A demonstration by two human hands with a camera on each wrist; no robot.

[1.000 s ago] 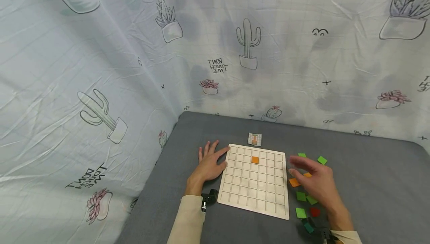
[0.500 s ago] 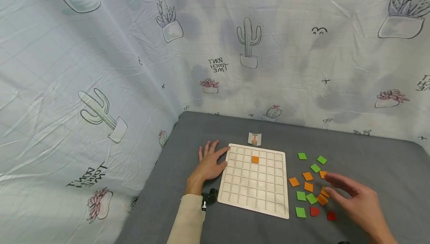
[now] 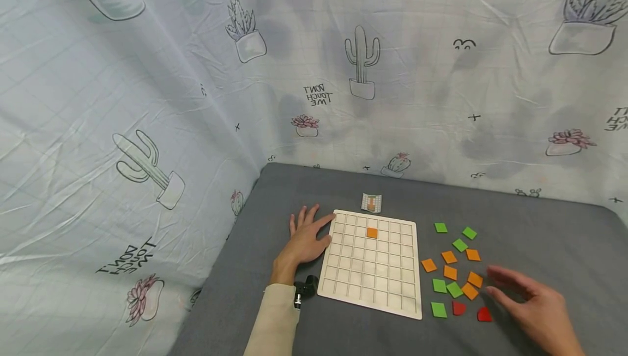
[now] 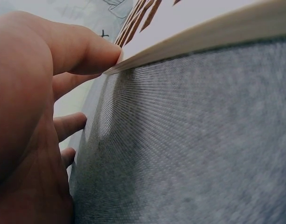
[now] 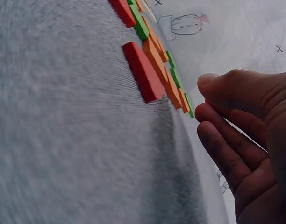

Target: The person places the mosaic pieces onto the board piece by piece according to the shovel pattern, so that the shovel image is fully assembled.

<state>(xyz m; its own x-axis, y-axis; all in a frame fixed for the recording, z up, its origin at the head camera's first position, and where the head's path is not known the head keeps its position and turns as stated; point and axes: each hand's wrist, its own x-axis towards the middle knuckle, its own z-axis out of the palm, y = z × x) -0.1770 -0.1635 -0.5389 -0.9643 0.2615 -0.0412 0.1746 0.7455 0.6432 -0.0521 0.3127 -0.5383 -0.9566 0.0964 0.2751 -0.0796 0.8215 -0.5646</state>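
Observation:
A pale wooden grid board [image 3: 368, 269] lies on the grey table, one orange square tile [image 3: 372, 233] sitting in a cell near its far side. At the board's left edge my left hand [image 3: 305, 240] rests with fingers spread, thumb and index finger touching the edge; the left wrist view shows the thumb [image 4: 87, 49] against the rim. To the right of the loose tiles hovers my right hand [image 3: 532, 304], fingers loosely bent and nothing between them. Closest to it are an orange tile [image 3: 475, 279] and a red rounded piece [image 3: 484, 314], also seen in the right wrist view.
Several green tiles [image 3: 439, 285] and orange tiles [image 3: 450, 272] lie scattered right of the board, with another red piece [image 3: 458, 308] among them. A small printed pattern card [image 3: 371, 203] lies beyond the board. Patterned cloth [image 3: 422, 72] hangs behind the table.
My right hand has moved right, from beside the board over the tiles to their right side, uncovering them. My left hand and the board have stayed put.

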